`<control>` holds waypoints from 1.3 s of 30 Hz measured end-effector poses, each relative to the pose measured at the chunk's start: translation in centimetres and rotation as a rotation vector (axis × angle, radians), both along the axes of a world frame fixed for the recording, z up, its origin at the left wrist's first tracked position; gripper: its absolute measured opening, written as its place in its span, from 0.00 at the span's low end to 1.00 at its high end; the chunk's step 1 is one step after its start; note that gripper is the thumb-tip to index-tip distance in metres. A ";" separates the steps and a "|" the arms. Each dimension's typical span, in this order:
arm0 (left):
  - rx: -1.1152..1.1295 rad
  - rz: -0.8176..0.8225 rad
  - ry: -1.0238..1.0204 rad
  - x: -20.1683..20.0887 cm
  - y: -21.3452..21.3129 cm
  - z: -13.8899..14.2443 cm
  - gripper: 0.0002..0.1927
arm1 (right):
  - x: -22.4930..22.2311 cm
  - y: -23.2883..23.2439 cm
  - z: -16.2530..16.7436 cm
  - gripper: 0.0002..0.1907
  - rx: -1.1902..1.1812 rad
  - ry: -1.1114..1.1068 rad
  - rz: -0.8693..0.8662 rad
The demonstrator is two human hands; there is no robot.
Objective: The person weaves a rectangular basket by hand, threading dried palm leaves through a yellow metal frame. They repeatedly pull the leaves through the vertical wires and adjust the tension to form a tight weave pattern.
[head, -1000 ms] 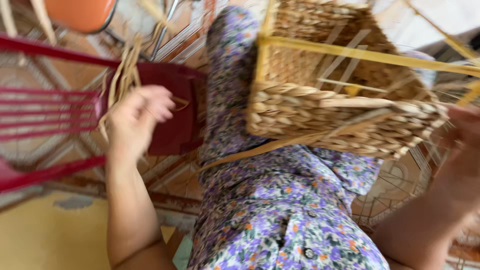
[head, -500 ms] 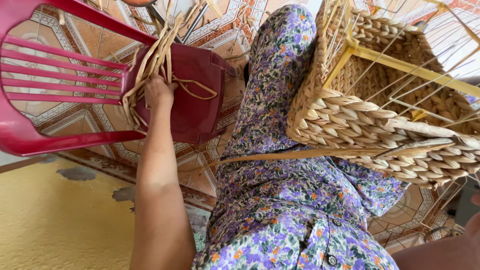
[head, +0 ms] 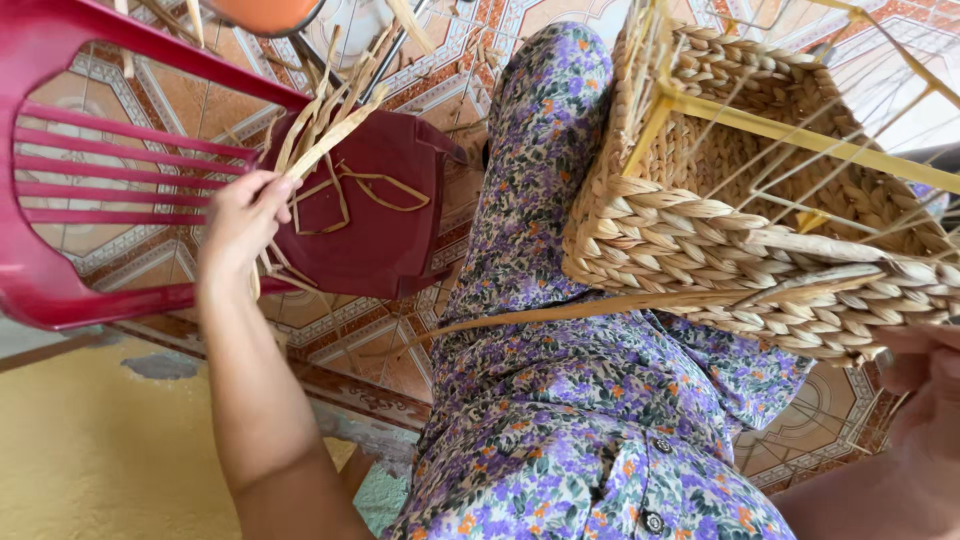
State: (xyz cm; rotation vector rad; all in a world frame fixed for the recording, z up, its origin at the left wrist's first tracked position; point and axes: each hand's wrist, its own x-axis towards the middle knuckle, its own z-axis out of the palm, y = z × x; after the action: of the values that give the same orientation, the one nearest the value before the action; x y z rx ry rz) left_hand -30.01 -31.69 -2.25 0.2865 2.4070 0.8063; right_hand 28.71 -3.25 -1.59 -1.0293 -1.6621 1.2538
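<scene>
The left hand (head: 240, 215) is clamped on dried reed strands (head: 320, 135) above the red plastic chair (head: 370, 220); pinching one strand would separate it cleanly. The right hand (head: 925, 400), beside the woven basket (head: 700, 240), is too cropped to tell its grip.

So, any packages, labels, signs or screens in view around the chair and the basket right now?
None in view: no package, label, sign or screen.
What is there: the left hand grips dried straw strips on the seat of a red plastic chair.
A half-woven basket on a yellow wire frame rests on the lap; the right hand is at its lower edge.
</scene>
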 end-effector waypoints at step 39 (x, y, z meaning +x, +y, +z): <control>1.036 -0.988 0.453 27.2 21.2 10.0 0.17 | -13.0 -1.2 7.3 0.09 0.474 -0.124 -0.039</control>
State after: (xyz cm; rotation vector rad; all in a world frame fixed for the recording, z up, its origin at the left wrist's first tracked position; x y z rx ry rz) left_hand -2.76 -10.52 7.72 2.0025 1.5529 1.4488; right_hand 15.67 -4.41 5.67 -0.8506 -1.9014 0.7260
